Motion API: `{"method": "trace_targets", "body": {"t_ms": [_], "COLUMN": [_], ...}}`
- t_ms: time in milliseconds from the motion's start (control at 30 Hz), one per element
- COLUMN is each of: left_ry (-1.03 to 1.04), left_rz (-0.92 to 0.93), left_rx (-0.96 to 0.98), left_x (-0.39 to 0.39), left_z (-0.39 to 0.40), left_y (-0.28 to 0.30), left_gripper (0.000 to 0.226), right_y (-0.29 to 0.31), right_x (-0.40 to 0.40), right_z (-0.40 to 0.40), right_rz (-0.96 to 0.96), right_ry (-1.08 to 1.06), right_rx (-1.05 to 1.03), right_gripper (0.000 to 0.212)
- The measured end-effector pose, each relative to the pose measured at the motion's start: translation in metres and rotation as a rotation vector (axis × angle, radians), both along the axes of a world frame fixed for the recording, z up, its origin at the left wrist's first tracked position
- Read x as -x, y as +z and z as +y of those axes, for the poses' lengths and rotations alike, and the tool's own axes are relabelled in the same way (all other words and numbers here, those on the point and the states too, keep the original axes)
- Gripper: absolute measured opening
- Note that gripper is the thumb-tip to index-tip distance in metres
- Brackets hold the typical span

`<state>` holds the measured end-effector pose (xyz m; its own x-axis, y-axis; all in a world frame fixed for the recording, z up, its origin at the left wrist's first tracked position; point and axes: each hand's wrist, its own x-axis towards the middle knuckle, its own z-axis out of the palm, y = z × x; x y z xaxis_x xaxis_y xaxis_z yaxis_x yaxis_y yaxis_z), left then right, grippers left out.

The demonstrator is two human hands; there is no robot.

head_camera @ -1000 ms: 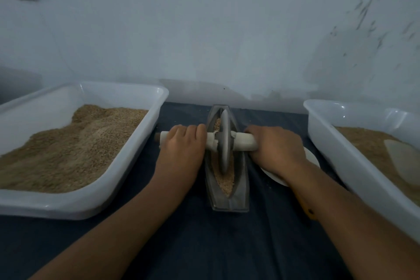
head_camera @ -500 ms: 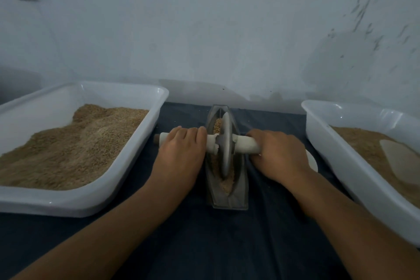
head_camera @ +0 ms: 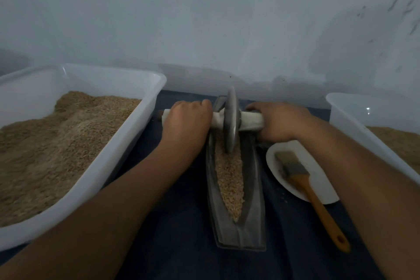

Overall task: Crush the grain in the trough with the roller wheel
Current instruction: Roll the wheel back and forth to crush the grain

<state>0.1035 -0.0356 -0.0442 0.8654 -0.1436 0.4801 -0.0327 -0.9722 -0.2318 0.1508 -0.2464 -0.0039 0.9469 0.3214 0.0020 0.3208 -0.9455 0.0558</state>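
A big white tub (head_camera: 145, 107) heaped with brown grain fills the left of the dark bench (head_camera: 181, 223), and a second white tub (head_camera: 354, 125) stands at the right edge, only partly in view. Between them lies the long metal trough (head_camera: 250, 223), running from near to far, with the grain (head_camera: 229, 177) spread along its channel. The roller wheel (head_camera: 230, 120) stands upright on edge at the far end of the trough, its pale axle handle crossing over both rims. The left hand (head_camera: 187, 120) is curled over the handle on the left of the wheel and the right hand (head_camera: 276, 120) wraps the handle on the right. Just right of the trough a white plate (head_camera: 322, 188) carries a brush (head_camera: 302, 179) with a yellow handle. The kernels in the near stretch look mostly whole rather than broken, so I judge the crushing is far from done, with many passes along the trough left.
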Motion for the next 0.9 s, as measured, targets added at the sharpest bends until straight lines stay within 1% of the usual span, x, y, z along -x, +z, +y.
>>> {"method": "trace_targets", "body": {"t_ms": [100,233,300,367,567,667,733,800,900], "left_ry": [-0.006,-0.006,-0.021,-0.042,-0.076,-0.1,-0.128,-0.154,-0.171], "left_rz": [0.008,-0.007,-0.018,-0.026,-0.029,-0.025,-0.035,-0.045,-0.019], "left_rx": [0.023,-0.009,-0.017,-0.021,0.018,0.044,0.064,0.087,0.115], "left_x": [-0.005,0.0,0.005,0.011,0.049,0.07,0.085,0.097,0.109], "left_z": [0.002,0.0,-0.002,-0.003,-0.006,-0.004,-0.003,-0.003,-0.003], "left_y": [0.003,0.002,0.002,0.004,-0.003,-0.007,-0.009,-0.009,-0.009], "left_gripper": [0.017,0.016,0.017,0.019,0.021,0.023,0.031,0.044,0.059], "right_y": [0.004,-0.001,-0.007,-0.014,-0.026,-0.027,-0.029,-0.031,-0.031], "right_x": [-0.005,-0.001,0.007,0.017,0.058,0.079,0.094,0.108,0.122], "right_z": [0.003,0.0,-0.003,-0.006,-0.009,-0.01,-0.012,-0.014,-0.016], "right_rz": [0.042,0.014,-0.006,-0.059,-0.222,-0.3,-0.326,-0.34,-0.36], "right_ry": [0.004,-0.012,-0.029,-0.045,-0.043,-0.016,0.009,0.022,0.031], "right_rx": [-0.019,-0.031,-0.06,-0.098,-0.136,-0.132,-0.138,-0.156,-0.183], "right_gripper": [0.085,0.072,0.069,0.067,0.041,0.035,0.034,0.034,0.031]}}
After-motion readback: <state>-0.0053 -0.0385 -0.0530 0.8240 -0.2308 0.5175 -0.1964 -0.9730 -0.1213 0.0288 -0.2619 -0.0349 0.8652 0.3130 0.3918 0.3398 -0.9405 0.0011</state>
